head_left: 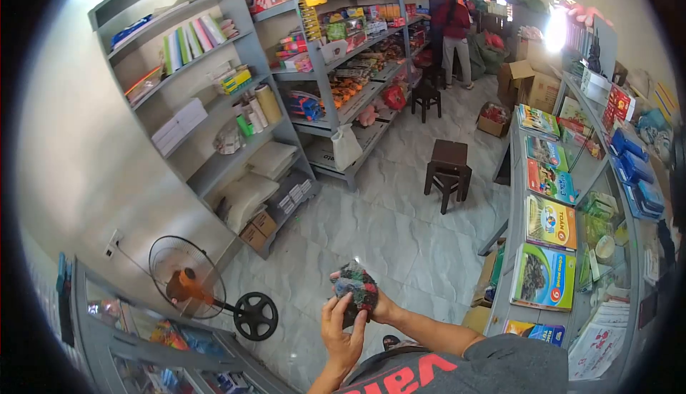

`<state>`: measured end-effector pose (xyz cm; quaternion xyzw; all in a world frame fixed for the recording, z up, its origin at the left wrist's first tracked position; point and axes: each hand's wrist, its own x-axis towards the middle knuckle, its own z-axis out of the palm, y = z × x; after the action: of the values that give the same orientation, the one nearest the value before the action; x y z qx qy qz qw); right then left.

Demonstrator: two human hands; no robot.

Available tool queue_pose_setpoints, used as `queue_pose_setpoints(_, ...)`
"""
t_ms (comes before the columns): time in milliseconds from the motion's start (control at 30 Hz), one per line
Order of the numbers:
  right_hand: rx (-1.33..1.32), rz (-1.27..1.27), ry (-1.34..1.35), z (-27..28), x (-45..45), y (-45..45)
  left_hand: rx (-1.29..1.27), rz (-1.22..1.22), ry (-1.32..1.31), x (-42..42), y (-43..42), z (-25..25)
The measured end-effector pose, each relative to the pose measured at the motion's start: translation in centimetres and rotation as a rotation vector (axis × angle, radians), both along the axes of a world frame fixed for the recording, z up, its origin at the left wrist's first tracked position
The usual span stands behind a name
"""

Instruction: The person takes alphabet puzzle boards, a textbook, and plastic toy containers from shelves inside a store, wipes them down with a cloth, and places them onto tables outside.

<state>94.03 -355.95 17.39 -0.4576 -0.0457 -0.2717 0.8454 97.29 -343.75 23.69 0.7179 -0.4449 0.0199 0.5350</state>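
In front of my body is a small dark bundle (355, 292) with fuzzy grey-blue, red and green patches; its exact kind cannot be made out. My left hand (343, 328) presses its fingers against the near left side of the bundle. From the right, my right hand (384, 309) grips the same bundle, its fingers mostly hidden behind it. The bundle is held up over the tiled floor, touching no shelf or table.
A standing fan (187, 285) is at the left, beside grey shelves (207, 169). Brown stools (449, 157) stand on the floor (371, 230). Books such as a green one (543, 277) line the right-hand counter. Far back, a person in red (457, 26) stands near cardboard boxes (537, 87).
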Motion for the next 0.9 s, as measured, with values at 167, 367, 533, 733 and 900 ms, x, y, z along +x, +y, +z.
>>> queue_pose_setpoints(167,0.047,-0.036,0.107,-1.6,1.3,-7.4,0.005,-0.133,0.144,4.5,-7.5,-2.5)
queue_pose_setpoints(367,0.313,-0.131,0.344,-1.3,5.2,-16.7,0.057,-0.287,0.367,10.9,-17.6,-4.4)
queue_pose_setpoints(533,-0.592,-0.511,0.407,-5.2,12.7,-27.0,-0.050,-0.299,0.787,17.9,-27.0,-4.9)
queue_pose_setpoints(733,-0.659,-0.540,0.437,-1.4,20.9,-40.5,0.102,-0.391,0.663,27.8,-40.0,-7.6)
queue_pose_setpoints(900,-0.820,-0.746,0.582,0.9,22.7,-49.8,0.013,-0.500,0.589,32.3,-51.6,-5.2)
